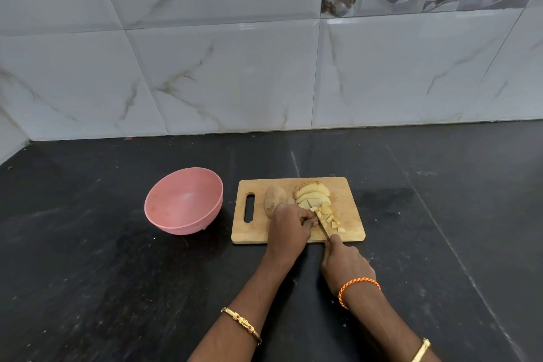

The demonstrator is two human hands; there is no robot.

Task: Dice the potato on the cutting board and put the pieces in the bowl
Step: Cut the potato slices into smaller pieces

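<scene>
Head view: rectangular wooden cutting board [349,203] on black stone counter [88,273]. Left hand [289,228], fingers curled, presses pale sliced potato strips [311,196]. Right hand [343,261] grips slim steel knife [322,226], blade among small diced pieces [333,222]. Unpeeled brown potato half [274,200] lies beside. Round pink plastic bowl [183,201] stands left of the board, apart.

Single head-worn view, wide-angle, looking forward and down over a dark countertop [88,273] toward a tiled wall [223,73] (straight lines bow near the edges). The cutting board [258,232] sits near, slightly right of centre, with both forearms entering from below.
</scene>
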